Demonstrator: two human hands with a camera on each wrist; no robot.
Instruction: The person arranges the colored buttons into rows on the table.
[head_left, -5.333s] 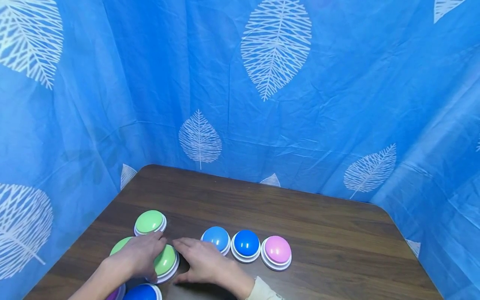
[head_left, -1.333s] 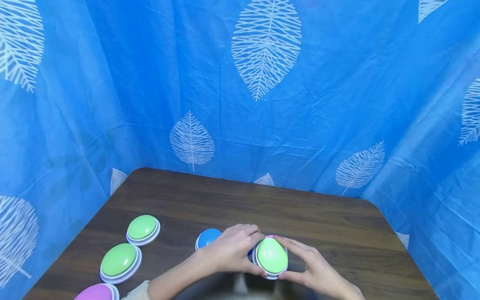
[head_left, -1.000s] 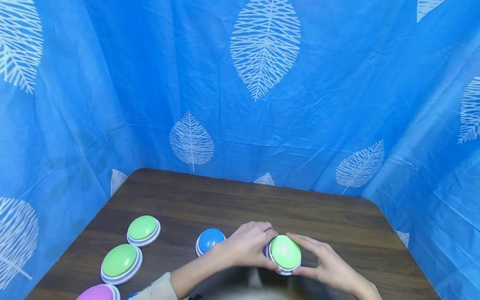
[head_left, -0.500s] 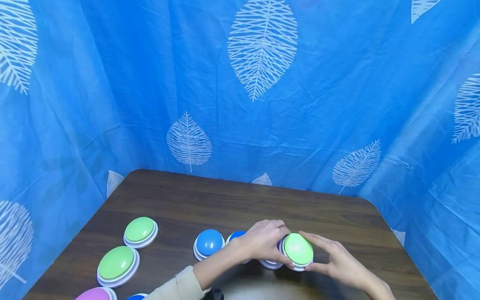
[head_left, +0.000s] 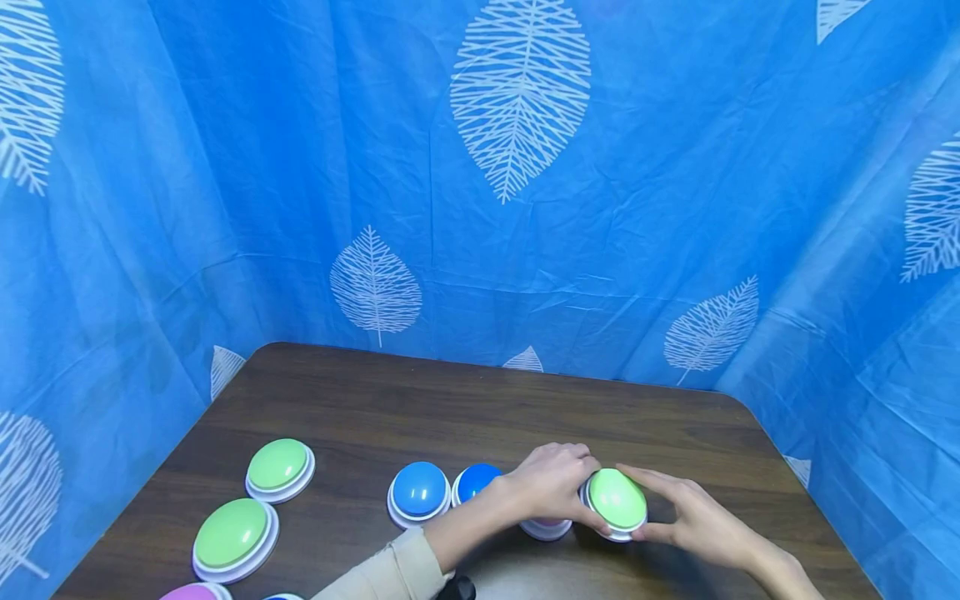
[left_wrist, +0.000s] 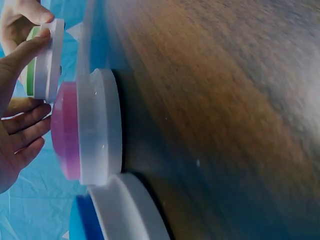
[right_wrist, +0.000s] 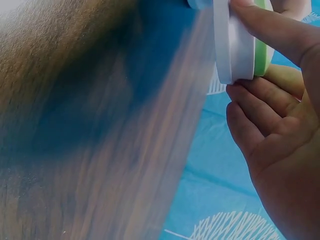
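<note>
Dark wood table [head_left: 420, 400], rounded far corners. Left side: far green button [head_left: 277, 467], near green button [head_left: 231, 535] just beside it; left pink button [head_left: 191, 592] and cropped button [head_left: 283, 597] cut by bottom edge. Mid table, in a row: light blue button [head_left: 418, 490], dark blue button [head_left: 476, 481], right pink button [left_wrist: 85, 127]. Last two partly hidden in head view. All white-based.

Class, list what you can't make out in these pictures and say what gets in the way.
Head view: most of the pink button's dome, behind the left hand.
Head view: the dark blue button's lower right, behind the left forearm.
Head view: the lower-left purple-pink button, cut off by the bottom edge.
Right wrist view: the green button's upper end, cut off by the top edge.
</note>
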